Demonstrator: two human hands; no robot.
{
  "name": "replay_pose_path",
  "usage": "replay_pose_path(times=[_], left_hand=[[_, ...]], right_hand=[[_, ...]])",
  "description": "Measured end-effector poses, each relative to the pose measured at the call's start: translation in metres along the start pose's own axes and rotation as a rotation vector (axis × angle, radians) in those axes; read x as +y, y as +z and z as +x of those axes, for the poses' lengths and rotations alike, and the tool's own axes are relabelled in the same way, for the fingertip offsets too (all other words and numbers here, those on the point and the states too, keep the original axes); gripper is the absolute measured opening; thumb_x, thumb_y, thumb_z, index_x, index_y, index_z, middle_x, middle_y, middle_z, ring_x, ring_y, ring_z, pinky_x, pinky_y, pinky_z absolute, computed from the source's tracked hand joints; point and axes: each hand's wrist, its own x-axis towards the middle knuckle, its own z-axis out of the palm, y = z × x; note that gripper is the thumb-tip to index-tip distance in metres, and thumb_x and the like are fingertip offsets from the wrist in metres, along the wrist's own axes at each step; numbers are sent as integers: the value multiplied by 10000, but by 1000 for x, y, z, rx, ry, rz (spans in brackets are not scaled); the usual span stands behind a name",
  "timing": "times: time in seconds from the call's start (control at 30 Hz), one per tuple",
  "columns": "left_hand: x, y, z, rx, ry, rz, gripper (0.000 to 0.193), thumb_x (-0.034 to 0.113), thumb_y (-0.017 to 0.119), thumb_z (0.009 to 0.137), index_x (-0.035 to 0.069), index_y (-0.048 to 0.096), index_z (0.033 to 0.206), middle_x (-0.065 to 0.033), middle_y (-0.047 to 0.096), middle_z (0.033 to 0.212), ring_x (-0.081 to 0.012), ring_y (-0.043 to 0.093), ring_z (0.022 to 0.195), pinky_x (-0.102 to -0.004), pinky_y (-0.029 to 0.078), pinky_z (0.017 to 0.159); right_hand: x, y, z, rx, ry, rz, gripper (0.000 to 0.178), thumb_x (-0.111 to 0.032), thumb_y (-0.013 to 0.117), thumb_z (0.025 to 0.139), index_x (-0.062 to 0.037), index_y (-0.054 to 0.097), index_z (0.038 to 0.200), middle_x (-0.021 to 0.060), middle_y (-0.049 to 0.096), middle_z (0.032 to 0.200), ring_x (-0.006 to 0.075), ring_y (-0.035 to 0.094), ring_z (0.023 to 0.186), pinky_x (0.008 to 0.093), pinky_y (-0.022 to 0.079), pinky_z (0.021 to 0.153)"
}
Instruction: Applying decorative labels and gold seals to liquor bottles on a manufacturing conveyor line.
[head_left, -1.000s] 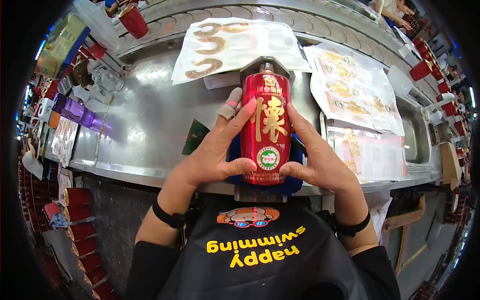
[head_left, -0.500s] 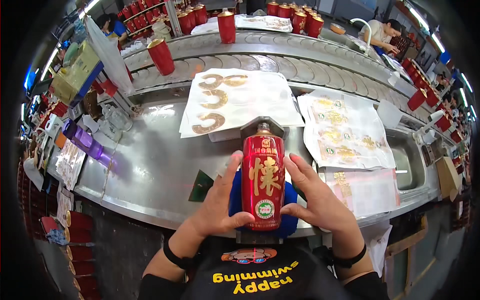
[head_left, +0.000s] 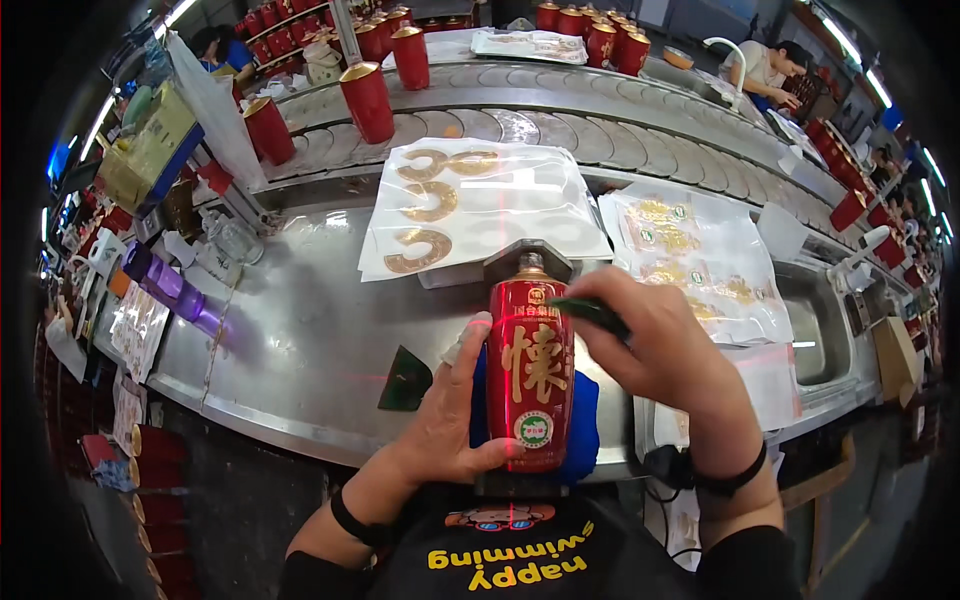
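A red bottle (head_left: 532, 400) with gold lettering and a round green-and-white label lies in front of me, its neck pointing away, in a dark cradle (head_left: 497, 262) with a blue cloth (head_left: 584, 430) beside it. Along its left side my left hand (head_left: 455, 425) grips it, thumb over the lower front. My right hand (head_left: 660, 340) pinches a dark green flat scraper (head_left: 597, 315), whose tip meets the bottle's upper right. A second flat green piece (head_left: 405, 380) lies on the steel table to the left.
Beyond the bottle lies a sheet of gold ring decals (head_left: 500, 215); printed decal sheets (head_left: 690, 260) rest at right near a sink (head_left: 825, 330). Red capped containers (head_left: 367, 103) stand on the curved conveyor (head_left: 490, 125). A purple bottle (head_left: 170, 285) is at left. A co-worker (head_left: 765, 75) sits far right.
My right hand has left the bottle's right side and now holds the green scraper against its upper part. The bottle has shifted slightly rightward. Containers on the near conveyor have moved right.
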Motion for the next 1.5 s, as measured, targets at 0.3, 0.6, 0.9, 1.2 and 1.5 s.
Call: replay_pose_path(times=[0.3, 0.6, 0.9, 1.2, 1.5], left_hand=[[15, -12, 11, -14, 241, 349, 1024, 585, 671, 766, 15, 206, 1478, -199, 408, 1430, -402, 291, 1363, -535, 131, 1138], [20, -19, 25, -41, 261, 389, 830, 572, 594, 829, -2, 399, 1395, -126, 527, 1329, -361, 370, 1315, -514, 165, 1135], [-4, -21, -11, 174, -183, 405, 523, 293, 593, 888, -32, 499, 1287, -253, 506, 1248, -408, 469, 1149, -469, 362, 990], [-33, -50, -48, 72, -484, 867, 543, 302, 666, 818, 18, 525, 1260, -244, 495, 1160, -405, 438, 1082, -472, 369, 941], [-17, -53, -42, -116, -502, 723, 643, 397, 710, 773, 53, 526, 1284, -223, 501, 1088, -380, 490, 1036, -447, 437, 880]], right_hand=[[30, 15, 27, 42, 79, -74, 214, -183, 619, 851, -19, 593, 986, 211, 645, 788, 380, 640, 769, 424, 509, 663], [37, 41, -10, 429, 411, 75, 209, -135, 670, 826, -48, 611, 1006, 120, 659, 821, 277, 643, 751, 370, 488, 663], [47, 16, 37, 174, 67, -182, 213, -166, 700, 782, -69, 638, 960, 126, 632, 862, 307, 625, 794, 382, 469, 668], [-1, 33, -12, -122, -368, 231, 153, -143, 683, 697, -130, 607, 829, 53, 514, 750, 225, 553, 713, 373, 398, 660], [3, 28, -40, -181, -285, 182, 239, -156, 737, 732, -131, 661, 957, 48, 587, 831, 248, 588, 816, 366, 437, 721]])
